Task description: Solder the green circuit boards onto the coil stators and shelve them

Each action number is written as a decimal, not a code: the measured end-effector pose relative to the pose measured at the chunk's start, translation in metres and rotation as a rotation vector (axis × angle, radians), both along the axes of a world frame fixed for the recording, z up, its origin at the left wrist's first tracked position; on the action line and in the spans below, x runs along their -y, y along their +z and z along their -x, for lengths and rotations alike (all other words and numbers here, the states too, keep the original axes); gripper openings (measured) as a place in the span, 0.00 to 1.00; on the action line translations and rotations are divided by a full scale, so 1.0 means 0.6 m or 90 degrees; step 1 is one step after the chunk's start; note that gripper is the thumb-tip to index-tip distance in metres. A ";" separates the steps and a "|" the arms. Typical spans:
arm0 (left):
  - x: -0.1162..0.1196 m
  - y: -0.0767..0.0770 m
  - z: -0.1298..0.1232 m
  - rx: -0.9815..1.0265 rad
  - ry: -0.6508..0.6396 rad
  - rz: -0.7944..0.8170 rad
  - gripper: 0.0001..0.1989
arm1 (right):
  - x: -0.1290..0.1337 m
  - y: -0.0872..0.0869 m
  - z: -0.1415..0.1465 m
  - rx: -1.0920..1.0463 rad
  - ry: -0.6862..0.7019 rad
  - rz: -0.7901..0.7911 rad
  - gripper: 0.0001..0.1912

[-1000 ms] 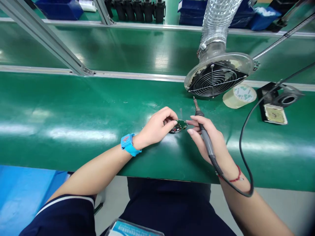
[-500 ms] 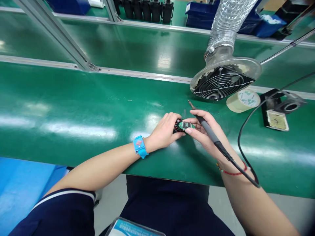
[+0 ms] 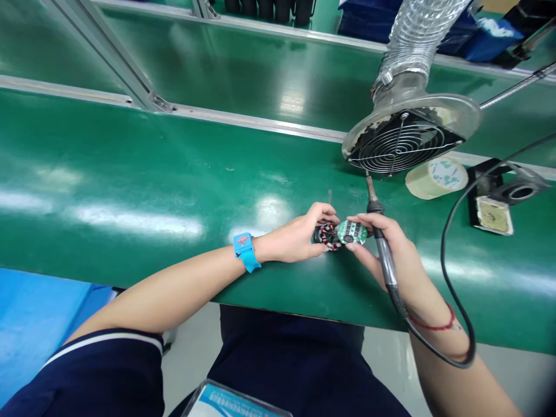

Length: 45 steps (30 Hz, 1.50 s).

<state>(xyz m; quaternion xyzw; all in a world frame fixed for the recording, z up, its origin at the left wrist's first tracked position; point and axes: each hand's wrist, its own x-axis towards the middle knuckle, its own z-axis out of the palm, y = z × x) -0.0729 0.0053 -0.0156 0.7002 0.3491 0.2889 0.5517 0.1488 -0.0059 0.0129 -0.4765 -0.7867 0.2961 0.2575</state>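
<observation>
My left hand (image 3: 306, 234) grips a round black housing (image 3: 329, 236) whose open end shows orange and white parts inside. A round green circuit board (image 3: 353, 233) is pinched at its edge by the thumb and fingers of my right hand (image 3: 388, 243). The board is tilted and sits right beside the housing's open end; thin wires seem to run between them. That same right hand also carries a soldering iron (image 3: 382, 243), lying across the fingers with its tip pointing away from me.
A fume extractor hood (image 3: 402, 145) hangs over the back right. A tape roll (image 3: 436, 176) and a soldering iron stand (image 3: 495, 194) with a sponge are to the right. The iron's black cable (image 3: 445, 237) loops over the right wrist. An aluminium rail (image 3: 260, 123) crosses behind.
The circuit board has swung right, away from the housing, turning its face to me. My right hand and the iron moved right; the housing's inside now shows more.
</observation>
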 end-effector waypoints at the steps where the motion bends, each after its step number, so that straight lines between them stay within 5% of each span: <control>1: 0.000 0.000 0.001 -0.026 0.014 -0.012 0.25 | 0.002 0.002 -0.003 0.029 0.011 -0.014 0.25; 8: 0.003 0.005 0.010 -0.148 0.036 -0.072 0.20 | 0.005 -0.001 0.020 0.041 0.107 -0.023 0.25; 15: 0.008 0.001 0.008 -0.109 0.042 -0.008 0.23 | 0.016 -0.038 0.026 -0.134 0.019 0.030 0.26; 23: 0.008 0.011 0.012 -0.095 0.049 0.006 0.23 | 0.032 -0.049 0.045 -0.089 -0.001 -0.019 0.25; 29: 0.014 0.030 0.001 -0.105 0.073 -0.111 0.21 | 0.036 -0.049 0.047 -0.082 0.016 -0.009 0.27; 35: 0.009 0.017 -0.009 -0.182 0.041 -0.256 0.20 | 0.037 -0.042 0.042 -0.179 0.043 0.083 0.29; 45: 0.005 0.020 -0.006 -0.213 0.018 -0.322 0.25 | 0.040 -0.034 0.033 -0.220 0.053 0.104 0.37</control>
